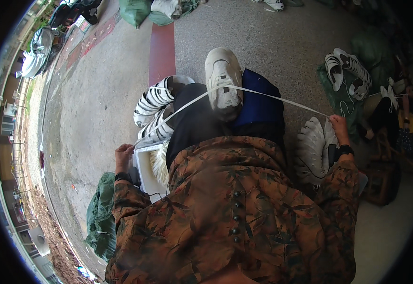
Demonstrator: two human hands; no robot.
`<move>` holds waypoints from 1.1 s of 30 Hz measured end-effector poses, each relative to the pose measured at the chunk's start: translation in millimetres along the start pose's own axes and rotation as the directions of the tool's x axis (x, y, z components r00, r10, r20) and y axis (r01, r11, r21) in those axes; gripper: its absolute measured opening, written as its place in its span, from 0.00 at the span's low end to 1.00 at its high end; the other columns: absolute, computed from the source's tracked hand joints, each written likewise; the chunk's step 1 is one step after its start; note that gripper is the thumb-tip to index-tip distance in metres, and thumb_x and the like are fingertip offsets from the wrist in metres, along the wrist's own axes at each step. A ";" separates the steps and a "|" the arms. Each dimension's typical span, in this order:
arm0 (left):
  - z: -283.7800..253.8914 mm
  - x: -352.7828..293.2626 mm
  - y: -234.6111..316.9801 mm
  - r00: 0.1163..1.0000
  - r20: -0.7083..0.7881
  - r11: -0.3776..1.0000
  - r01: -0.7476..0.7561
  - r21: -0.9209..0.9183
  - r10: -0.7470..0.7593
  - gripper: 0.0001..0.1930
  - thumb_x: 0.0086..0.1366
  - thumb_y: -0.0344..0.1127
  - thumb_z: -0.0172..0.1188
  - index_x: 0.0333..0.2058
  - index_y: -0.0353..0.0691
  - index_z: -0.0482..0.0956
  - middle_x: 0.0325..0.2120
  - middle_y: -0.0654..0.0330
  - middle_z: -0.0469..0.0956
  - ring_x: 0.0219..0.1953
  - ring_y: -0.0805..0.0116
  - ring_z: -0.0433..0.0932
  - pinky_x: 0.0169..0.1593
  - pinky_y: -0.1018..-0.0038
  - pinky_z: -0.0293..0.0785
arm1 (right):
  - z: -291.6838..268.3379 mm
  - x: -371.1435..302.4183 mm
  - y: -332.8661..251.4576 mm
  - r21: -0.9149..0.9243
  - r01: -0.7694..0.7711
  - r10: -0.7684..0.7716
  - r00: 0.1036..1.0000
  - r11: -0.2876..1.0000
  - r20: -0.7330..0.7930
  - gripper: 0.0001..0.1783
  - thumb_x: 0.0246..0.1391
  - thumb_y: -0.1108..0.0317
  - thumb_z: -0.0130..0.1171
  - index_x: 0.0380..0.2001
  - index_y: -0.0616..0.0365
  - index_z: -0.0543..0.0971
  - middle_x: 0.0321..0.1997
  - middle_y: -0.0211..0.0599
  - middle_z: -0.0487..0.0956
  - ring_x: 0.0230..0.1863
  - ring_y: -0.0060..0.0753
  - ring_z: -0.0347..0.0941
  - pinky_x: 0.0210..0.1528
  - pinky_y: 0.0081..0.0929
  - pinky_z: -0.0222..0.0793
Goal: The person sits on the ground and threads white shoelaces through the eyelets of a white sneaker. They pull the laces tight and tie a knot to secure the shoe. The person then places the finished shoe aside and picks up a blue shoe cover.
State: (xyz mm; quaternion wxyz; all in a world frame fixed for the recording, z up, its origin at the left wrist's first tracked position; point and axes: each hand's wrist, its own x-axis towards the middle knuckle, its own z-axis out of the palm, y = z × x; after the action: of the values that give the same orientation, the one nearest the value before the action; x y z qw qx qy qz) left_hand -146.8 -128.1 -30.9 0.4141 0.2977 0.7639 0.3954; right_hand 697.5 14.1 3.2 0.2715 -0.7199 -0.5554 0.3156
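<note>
Two hands (pixel 124 154) (pixel 340 128) apart, lace (pixel 282 99) taut, floor (pixel 272 47) beyond

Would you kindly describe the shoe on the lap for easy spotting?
Beyond the brown leaf-print jacket, find the lap. The white shoe there stands apart from the nested white shoes: its flat white lace stretches from left fingers to right fingers.

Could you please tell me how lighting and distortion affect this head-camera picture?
Head view, left: the pale outdoor ground strip is bright and bowed; head view, right: the dark green bulky sack sits in dimness; head view, centre: the chunky off-white shoe reads clearly.
</note>
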 end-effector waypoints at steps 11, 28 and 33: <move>4.0 -13.3 -70.5 0.963 -0.066 0.903 0.270 0.335 -0.263 0.08 0.55 0.34 0.65 0.23 0.38 0.78 0.13 0.68 0.71 0.12 0.81 0.63 0.15 0.80 0.57 | -13.5 -41.4 95.1 -0.476 0.039 -0.042 0.999 0.878 0.004 0.06 0.39 0.71 0.57 0.21 0.63 0.79 0.14 0.35 0.70 0.21 0.25 0.69 0.26 0.27 0.65; 254.8 0.5 196.1 0.571 0.709 0.860 -0.501 -0.100 0.414 0.08 0.56 0.35 0.62 0.26 0.35 0.77 0.20 0.65 0.75 0.23 0.76 0.73 0.30 0.78 0.70 | 231.2 19.7 -263.5 0.257 0.428 -0.490 0.828 0.867 0.274 0.10 0.41 0.77 0.61 0.14 0.64 0.71 0.18 0.31 0.73 0.23 0.21 0.66 0.27 0.22 0.64; 285.9 -6.9 196.3 0.775 0.473 0.866 -0.498 0.048 0.419 0.09 0.53 0.33 0.61 0.25 0.32 0.77 0.19 0.62 0.74 0.25 0.75 0.71 0.31 0.76 0.69 | 268.2 32.0 -241.8 0.501 0.337 -0.375 0.927 0.797 -0.027 0.09 0.41 0.76 0.62 0.15 0.66 0.72 0.14 0.33 0.70 0.21 0.18 0.62 0.26 0.23 0.62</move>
State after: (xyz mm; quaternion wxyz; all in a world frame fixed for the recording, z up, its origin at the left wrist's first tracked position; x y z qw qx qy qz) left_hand 129.8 68.8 40.3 0.4421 0.5923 0.5824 0.3384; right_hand 348.7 113.0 2.4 0.4811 -0.4961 -0.5903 0.4171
